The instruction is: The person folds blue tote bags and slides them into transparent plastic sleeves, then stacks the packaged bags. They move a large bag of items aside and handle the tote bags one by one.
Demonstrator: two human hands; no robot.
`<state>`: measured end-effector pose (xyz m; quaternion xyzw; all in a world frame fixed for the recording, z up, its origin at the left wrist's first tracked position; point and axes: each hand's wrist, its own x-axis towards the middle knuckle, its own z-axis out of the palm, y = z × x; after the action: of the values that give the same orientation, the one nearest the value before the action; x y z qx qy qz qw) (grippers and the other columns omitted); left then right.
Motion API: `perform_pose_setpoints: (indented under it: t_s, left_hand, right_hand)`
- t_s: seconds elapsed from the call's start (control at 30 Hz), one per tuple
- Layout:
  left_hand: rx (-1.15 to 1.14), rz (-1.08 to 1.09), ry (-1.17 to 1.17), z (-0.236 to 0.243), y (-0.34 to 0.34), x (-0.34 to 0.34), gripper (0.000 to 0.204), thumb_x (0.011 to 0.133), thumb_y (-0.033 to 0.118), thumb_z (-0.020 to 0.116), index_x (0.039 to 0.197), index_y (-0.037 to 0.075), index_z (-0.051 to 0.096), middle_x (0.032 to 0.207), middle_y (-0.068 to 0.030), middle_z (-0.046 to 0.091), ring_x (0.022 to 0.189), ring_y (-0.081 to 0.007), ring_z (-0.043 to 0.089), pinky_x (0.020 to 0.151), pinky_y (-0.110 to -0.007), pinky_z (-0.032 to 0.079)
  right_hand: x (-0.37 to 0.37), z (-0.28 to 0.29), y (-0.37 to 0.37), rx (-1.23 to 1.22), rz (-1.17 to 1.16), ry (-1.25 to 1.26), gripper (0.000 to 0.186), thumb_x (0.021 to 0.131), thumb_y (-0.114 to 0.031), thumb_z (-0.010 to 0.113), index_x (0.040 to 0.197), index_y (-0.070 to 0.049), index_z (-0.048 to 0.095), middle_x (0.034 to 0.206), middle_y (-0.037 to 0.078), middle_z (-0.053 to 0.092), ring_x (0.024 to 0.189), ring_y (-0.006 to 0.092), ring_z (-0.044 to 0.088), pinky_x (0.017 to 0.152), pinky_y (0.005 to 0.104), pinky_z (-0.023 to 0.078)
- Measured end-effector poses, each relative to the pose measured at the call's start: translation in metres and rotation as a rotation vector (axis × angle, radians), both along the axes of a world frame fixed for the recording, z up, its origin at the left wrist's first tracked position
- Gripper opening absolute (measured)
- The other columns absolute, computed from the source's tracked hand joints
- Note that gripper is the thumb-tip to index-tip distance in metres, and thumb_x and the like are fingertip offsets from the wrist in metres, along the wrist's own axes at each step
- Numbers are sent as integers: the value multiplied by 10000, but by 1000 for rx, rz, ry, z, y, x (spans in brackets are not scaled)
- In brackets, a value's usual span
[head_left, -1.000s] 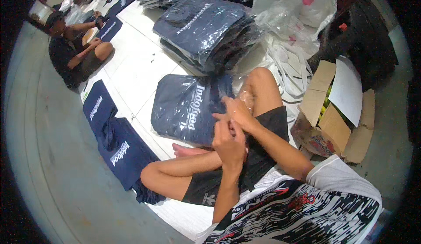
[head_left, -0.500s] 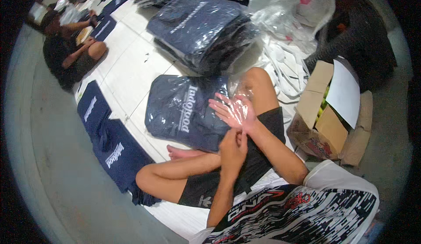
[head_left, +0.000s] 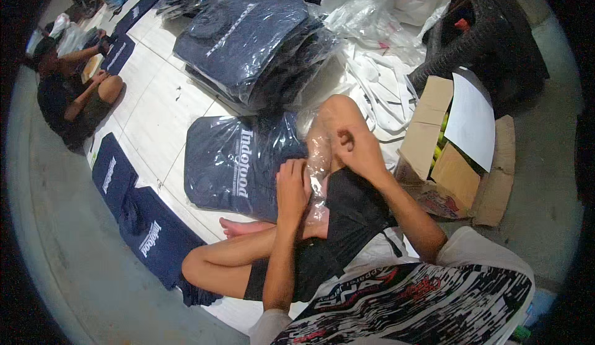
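A folded navy cloth piece with white lettering [head_left: 214,159] lies in a clear plastic bag in front of my crossed legs. The bag's loose clear flap [head_left: 318,171] spreads over my right shin. My left hand [head_left: 291,187] is at the bag's near right edge, its fingers bent over the plastic where the flap begins. Above my right knee, my right hand [head_left: 358,150] is raised with curled fingers, just right of the flap. Whatever might be in its fingers is too small to make out.
Bagged navy pieces form a stack [head_left: 248,41] beyond. Unbagged navy cloths [head_left: 152,227] lie at left. White straps [head_left: 378,91] and a crumpled plastic sack [head_left: 384,10] are behind my knee. An open cardboard box [head_left: 455,178] stands at right. Another person [head_left: 68,97] sits far left.
My hands were together, the left at the right hand's base under clear plastic. They have parted: the left moved to the bag's edge, the right rose and curled its fingers. The view has shifted.
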<state>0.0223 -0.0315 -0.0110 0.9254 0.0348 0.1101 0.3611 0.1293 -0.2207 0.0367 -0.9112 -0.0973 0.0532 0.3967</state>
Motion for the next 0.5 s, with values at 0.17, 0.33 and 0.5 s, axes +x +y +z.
perform_pose_setpoints:
  t_s: [0.17, 0.33, 0.5]
  left_hand:
    - [-119, 39, -67, -12, 4, 1, 192, 953, 45, 626, 1133, 18, 686, 1074, -174, 665, 1030, -383, 632, 920, -466, 497]
    - [-219, 72, -131, -1, 0, 3, 155, 949, 37, 661, 1096, 20, 706, 1040, -173, 691, 1006, -371, 664, 889, -437, 525]
    - [-377, 36, -179, 34, -17, 40, 212, 969, 61, 679, 1173, 5, 682, 1141, -205, 678, 1101, -402, 661, 940, -460, 534]
  right_hand:
    - [7, -16, 24, -226, -2, -256, 320, 804, -226, 819, 973, 30, 726, 923, 222, 735, 911, 410, 711, 817, 496, 550]
    - [6, -24, 31, 69, -31, -50, 235, 847, -163, 804, 980, 18, 738, 886, 164, 755, 833, 311, 723, 767, 421, 566]
    - [0, -15, 16, 346, -45, 230, 156, 939, -95, 789, 1007, 38, 743, 837, 61, 756, 717, 88, 702, 638, 253, 561]
